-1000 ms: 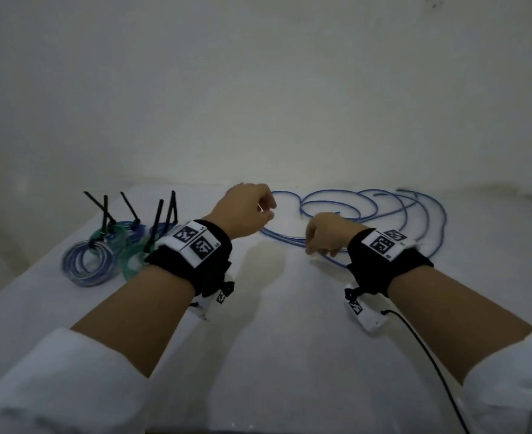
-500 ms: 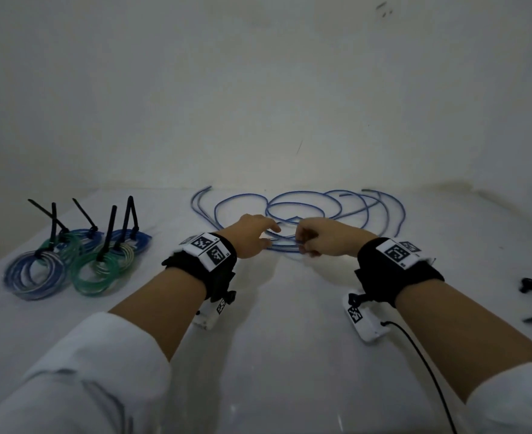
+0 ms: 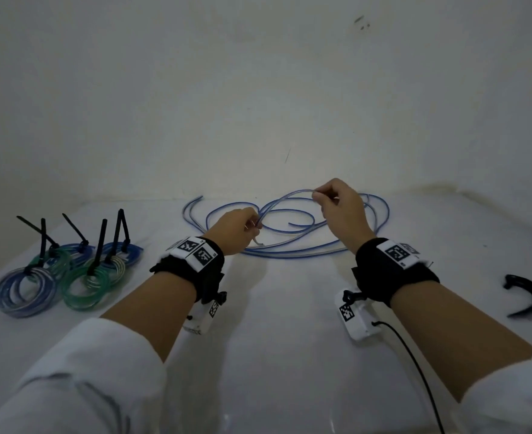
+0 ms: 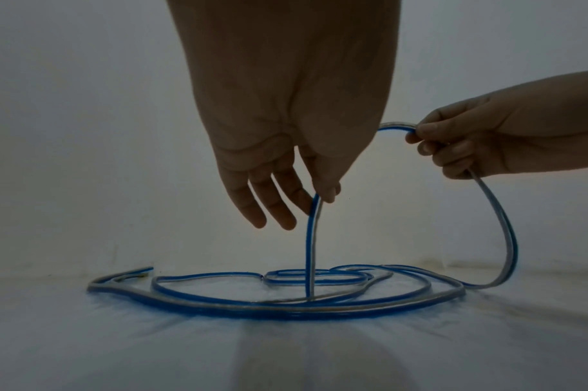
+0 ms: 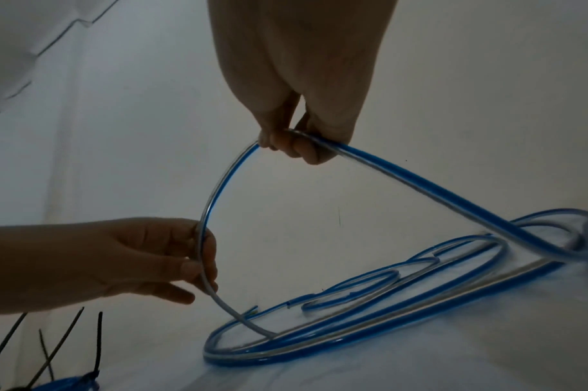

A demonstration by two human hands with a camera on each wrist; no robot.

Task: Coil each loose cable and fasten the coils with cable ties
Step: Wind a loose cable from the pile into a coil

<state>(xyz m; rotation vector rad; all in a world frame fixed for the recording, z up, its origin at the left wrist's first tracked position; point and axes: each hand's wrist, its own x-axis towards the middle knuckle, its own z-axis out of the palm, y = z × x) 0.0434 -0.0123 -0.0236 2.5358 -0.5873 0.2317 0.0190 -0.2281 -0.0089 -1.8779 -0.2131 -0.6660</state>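
On the worktop's (image 3: pixel 274 355) left lie finished coils (image 3: pixel 67 270) — blue and green, each tied. At centre, the left hand (image 3: pixel 236 230) pinches the loose blue cable (image 3: pixel 289 245) near its end; the right hand (image 3: pixel 341 208) grips it further along, lifted — first loop only forming. A spare tie (image 3: pixel 524 296) waits far right.

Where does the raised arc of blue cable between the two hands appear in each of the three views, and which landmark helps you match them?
Head: the raised arc sits upper centre, between the left hand and right hand.
Left wrist: it shows only at the right, leaving the right hand; the left hand hides the rest.
Right wrist: centre-left, curving between both hands.
Shared landmark: the loose blue cable loops on the table.
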